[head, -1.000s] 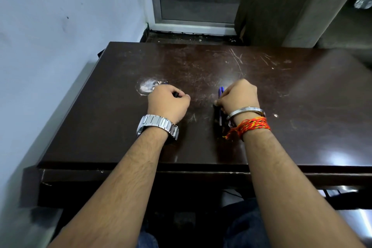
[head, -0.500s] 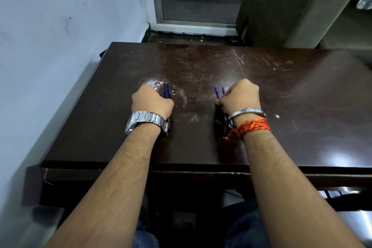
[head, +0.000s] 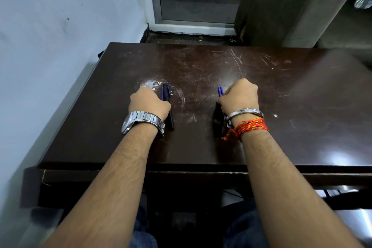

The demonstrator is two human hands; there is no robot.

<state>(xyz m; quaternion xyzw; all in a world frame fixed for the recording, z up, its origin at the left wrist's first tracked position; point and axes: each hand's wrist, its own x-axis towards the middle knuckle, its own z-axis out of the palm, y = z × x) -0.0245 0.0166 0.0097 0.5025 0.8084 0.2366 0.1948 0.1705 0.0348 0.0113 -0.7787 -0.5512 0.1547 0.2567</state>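
Surface [head: 302, 106]: big dark-brown slab, rect., glossy, heavily scratched. Pale round scuff [head: 150, 83] left of centre, glare patch nr front-right edge. Wall [head: 60, 46] at left: matte, pale blue-grey, a few dark specks. Door [head: 197, 6] behind: metal frame, flat panel.

L hand [head: 149, 102]: knuckles up, resting on surface just below scuff. Fingers clenched round L pens [head: 166, 92], slim cylinders, one black w/ one blue alongside. Tips stick out fwd past the fist. Black barrel's rear end pokes out beside the wrist, lying on surface.

R hand [head: 240, 94]: also a fist on surface, well apart from L hand. Fingers wrapped round R pens [head: 220, 91], two thin blue barrels side by side, touching, pointing away from the person. Rear ends lost in shadow under the wrist.

Watch [head: 141, 122] on L wrist: steel, linked band, shiny. Bangle [head: 244, 111] on R wrist: plain smooth metal ring. Thread [head: 249, 127] just below bangle: twisted red-orange-yellow cord, several wraps, frayed tassel on inner side.
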